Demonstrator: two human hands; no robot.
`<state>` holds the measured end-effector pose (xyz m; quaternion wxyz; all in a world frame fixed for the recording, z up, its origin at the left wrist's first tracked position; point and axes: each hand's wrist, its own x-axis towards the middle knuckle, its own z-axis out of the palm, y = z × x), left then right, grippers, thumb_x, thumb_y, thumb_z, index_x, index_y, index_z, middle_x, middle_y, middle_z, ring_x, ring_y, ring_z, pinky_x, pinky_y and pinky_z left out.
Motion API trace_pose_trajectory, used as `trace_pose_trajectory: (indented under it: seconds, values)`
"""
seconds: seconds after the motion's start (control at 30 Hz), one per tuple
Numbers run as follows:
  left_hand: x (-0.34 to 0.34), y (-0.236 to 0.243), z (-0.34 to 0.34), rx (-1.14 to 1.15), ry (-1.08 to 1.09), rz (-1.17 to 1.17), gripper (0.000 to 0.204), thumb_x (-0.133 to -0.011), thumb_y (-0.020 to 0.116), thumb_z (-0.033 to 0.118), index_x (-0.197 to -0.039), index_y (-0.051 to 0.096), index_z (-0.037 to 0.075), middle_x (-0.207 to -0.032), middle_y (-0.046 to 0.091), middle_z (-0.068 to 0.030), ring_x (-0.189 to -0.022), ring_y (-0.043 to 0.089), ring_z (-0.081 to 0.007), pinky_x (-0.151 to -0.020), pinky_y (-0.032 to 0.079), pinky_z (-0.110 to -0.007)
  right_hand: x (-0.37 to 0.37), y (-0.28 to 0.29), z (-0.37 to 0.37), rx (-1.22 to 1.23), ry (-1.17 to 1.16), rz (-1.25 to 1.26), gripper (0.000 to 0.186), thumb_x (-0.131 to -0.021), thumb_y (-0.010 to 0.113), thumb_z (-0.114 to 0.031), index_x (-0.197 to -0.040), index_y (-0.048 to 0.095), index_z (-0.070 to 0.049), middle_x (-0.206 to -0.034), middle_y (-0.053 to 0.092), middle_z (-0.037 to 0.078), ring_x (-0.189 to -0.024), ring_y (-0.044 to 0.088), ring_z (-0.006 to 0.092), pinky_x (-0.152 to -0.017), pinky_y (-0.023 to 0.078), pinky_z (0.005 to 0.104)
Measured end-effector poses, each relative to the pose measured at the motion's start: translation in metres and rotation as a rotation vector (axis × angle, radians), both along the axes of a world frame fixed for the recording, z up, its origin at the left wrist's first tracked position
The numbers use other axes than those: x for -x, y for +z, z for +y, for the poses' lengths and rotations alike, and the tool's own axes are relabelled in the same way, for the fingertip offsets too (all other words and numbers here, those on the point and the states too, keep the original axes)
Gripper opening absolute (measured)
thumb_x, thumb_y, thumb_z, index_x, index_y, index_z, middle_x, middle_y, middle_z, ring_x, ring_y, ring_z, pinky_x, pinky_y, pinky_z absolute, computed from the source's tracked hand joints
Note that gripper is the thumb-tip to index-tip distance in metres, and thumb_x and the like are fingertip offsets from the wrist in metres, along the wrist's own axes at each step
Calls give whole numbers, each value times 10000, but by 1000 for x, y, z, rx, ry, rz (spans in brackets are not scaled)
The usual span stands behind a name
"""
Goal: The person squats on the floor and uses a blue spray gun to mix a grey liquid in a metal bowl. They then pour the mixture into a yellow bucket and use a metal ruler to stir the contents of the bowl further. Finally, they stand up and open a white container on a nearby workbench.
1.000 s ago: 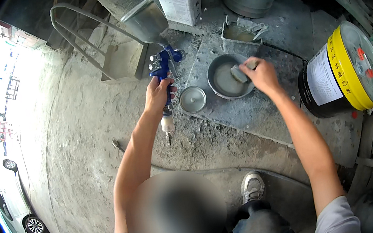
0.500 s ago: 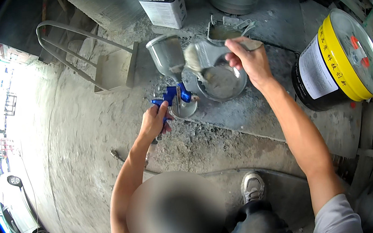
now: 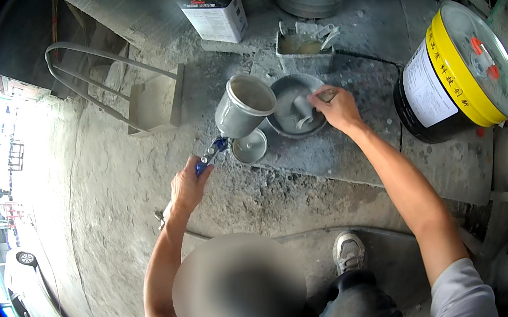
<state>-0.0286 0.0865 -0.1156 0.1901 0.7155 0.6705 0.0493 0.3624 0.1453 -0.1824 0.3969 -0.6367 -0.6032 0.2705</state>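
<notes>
Overhead view of a crouching person at work on a dusty concrete floor. The left hand (image 3: pixel 186 190) is closed around the blue handle of a spray gun (image 3: pixel 214 147), whose grey metal cup (image 3: pixel 245 104) sits at the far end with its open mouth tipped up and toward the right hand. The gun's long axis runs from the left hand obliquely forward and to the right, so the cup's mouth lies between the two hands, just beside the rim of a shallow grey bowl (image 3: pixel 289 129). The right hand (image 3: pixel 338 107) is closed over a small pale container (image 3: pixel 302 107) held above the bowl's far side; its grip appears to be a pinch between thumb and fingers, though the fingertips are partly hidden and the container's exact form cannot be told. The container lies just to the left of the right hand and only a short way right of the cup's mouth; the right hand is therefore the nearer to both bowl and container, the left hand the nearer to the gun body. A round metal lid (image 3: pixel 250 147) lies flat on the floor just beyond the left hand, beneath the cup. Well to the right of the right hand stands a yellow-rimmed pail (image 3: pixel 449 78); beyond both hands stand a rectangular can (image 3: pixel 213 8) and a small tray (image 3: pixel 304 46).
</notes>
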Motion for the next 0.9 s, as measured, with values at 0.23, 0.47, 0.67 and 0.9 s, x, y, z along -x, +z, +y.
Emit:
trace_pose_trajectory:
  seconds: [0.23,0.47,0.67,0.9]
  values:
    - [8,5,3,-49,-79,129,296,-954,636,359,-1008,531,88,-760,653,-179,-740,639,-425,-639,483,-486,-7,44,-1,119,-163,757,228,-892,707,-231,-803,663,-26,-619,657,63,-447,570,103,-407,405,250]
    - [-11,7,3,-33,-225,173,304,-956,625,378,-997,539,90,-739,659,-157,-723,646,-403,-627,487,-487,26,68,-12,184,-197,1118,239,-862,777,-235,-909,674,-24,-709,696,88,-546,653,129,-479,483,215]
    - [-10,28,10,16,-245,150,320,-959,609,413,-969,551,98,-713,648,-151,-708,636,-401,-599,466,-495,5,55,-11,243,-62,1074,208,-879,744,-184,-1029,688,-51,-834,715,94,-706,695,143,-592,541,216]
    - [15,27,28,-50,-257,157,338,-943,627,442,-969,565,111,-726,641,-151,-714,629,-395,-621,465,-482,-28,81,-9,432,468,886,211,-786,691,-131,-974,694,-36,-799,664,33,-695,628,96,-620,506,219]
